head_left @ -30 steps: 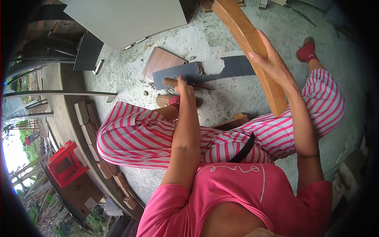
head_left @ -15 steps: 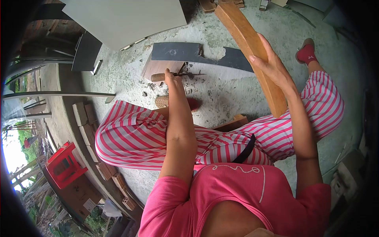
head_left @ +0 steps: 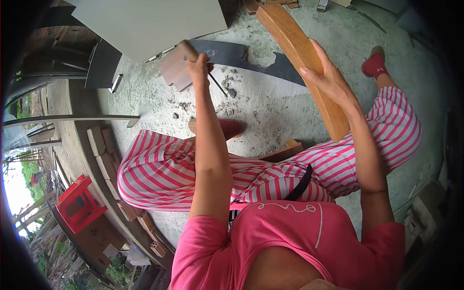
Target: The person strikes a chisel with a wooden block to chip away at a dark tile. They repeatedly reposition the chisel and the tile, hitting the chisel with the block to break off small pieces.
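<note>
My left hand (head_left: 199, 65) is raised and shut on a wooden-handled tool (head_left: 186, 48); its thin metal shaft slants down to a small head (head_left: 231, 92) above the concrete floor. My right hand (head_left: 328, 79) grips the edge of a long curved wooden piece (head_left: 290, 38), which stands tilted with its lower end by my right thigh. Beyond my left hand are a dark grey flat strip (head_left: 241, 55) and a small brown board (head_left: 173, 70). I sit with striped trousers, legs spread.
A large pale panel (head_left: 145, 24) lies at the top left. Bricks (head_left: 99, 145) line the floor's edge, with a red plastic stool (head_left: 79, 203) below them. A wooden block (head_left: 285, 150) sits between my legs. Small rubble lies scattered on the concrete.
My left hand has lifted the tool from near my foot up and away from me. The grey strip now shows higher, past the brown board. My right hand has kept its hold.
</note>
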`<action>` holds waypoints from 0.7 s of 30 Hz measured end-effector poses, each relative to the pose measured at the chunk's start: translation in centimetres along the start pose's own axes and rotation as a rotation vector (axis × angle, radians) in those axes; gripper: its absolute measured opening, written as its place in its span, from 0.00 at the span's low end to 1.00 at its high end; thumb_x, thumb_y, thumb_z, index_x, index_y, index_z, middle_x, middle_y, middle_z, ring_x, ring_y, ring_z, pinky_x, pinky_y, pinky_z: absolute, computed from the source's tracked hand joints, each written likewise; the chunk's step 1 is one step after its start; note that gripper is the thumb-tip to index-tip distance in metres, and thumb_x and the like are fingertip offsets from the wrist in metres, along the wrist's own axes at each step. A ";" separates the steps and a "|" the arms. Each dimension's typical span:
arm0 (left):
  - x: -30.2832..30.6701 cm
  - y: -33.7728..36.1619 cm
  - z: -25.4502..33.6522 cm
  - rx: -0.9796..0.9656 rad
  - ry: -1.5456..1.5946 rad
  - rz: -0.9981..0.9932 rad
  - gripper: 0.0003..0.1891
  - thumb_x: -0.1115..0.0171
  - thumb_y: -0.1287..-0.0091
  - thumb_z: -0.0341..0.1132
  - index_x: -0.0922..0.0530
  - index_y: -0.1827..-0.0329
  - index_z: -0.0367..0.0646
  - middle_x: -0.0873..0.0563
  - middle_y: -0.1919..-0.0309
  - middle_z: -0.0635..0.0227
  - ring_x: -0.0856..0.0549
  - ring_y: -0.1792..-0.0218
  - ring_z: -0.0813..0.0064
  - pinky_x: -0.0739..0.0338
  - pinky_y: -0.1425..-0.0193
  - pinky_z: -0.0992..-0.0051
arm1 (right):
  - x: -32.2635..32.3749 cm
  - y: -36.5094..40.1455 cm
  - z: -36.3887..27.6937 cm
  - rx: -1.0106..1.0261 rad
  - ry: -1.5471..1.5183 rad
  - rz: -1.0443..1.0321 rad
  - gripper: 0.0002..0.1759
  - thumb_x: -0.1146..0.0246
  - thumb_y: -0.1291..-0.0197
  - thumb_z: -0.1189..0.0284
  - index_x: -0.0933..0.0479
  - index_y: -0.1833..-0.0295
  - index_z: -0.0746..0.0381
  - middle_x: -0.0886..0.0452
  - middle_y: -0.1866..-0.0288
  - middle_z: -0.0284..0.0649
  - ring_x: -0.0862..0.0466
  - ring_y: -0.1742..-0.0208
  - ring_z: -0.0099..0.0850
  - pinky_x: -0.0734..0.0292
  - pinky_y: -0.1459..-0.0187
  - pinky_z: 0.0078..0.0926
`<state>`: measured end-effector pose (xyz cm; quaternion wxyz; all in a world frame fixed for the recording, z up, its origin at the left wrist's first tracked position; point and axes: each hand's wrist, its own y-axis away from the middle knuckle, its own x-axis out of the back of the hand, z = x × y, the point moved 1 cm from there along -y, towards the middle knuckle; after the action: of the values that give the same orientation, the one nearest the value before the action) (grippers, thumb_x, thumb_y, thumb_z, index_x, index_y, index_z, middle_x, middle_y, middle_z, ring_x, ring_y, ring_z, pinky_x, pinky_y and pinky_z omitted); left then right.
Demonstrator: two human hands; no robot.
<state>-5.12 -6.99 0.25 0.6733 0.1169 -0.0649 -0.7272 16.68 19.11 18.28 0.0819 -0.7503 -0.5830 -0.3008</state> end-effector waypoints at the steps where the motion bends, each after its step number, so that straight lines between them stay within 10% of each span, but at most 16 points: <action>1: -2.9 0.8 -0.7 -0.024 -0.218 -0.086 0.14 0.37 0.46 0.35 0.26 0.62 0.33 0.19 0.78 0.61 0.20 0.85 0.72 0.23 0.80 0.76 | 0.1 0.1 0.1 0.021 0.040 0.031 0.48 0.37 0.46 0.48 0.49 0.26 0.56 0.30 0.37 0.57 0.29 0.35 0.46 0.35 0.36 0.38; 4: -9.5 3.5 -4.2 -0.358 -1.210 -0.466 0.20 0.32 0.50 0.38 0.22 0.53 0.47 0.18 0.59 0.59 0.16 0.56 0.59 0.22 0.51 0.59 | 0.6 0.3 -0.4 0.027 0.031 0.055 0.47 0.37 0.46 0.48 0.49 0.26 0.56 0.29 0.38 0.57 0.29 0.35 0.46 0.34 0.36 0.38; 6: -11.4 5.1 -6.4 -0.381 -1.492 -0.672 0.13 0.43 0.39 0.34 0.23 0.51 0.50 0.26 0.46 0.60 0.23 0.46 0.55 0.22 0.51 0.62 | 0.9 0.3 0.0 0.045 0.032 0.083 0.47 0.38 0.45 0.48 0.48 0.26 0.56 0.29 0.38 0.57 0.29 0.35 0.46 0.34 0.36 0.38; 21: -11.1 9.5 -9.5 -0.438 -1.660 -0.757 0.12 0.49 0.35 0.33 0.27 0.50 0.45 0.23 0.51 0.62 0.19 0.52 0.62 0.21 0.55 0.66 | 2.3 1.0 1.1 0.039 -0.020 0.120 0.47 0.38 0.45 0.48 0.49 0.26 0.56 0.30 0.37 0.58 0.29 0.35 0.46 0.34 0.36 0.37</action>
<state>7.22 3.84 -5.56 0.1369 -0.5554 -0.3439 -0.7446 18.33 21.20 18.93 0.1084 -0.7852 -0.5434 -0.2765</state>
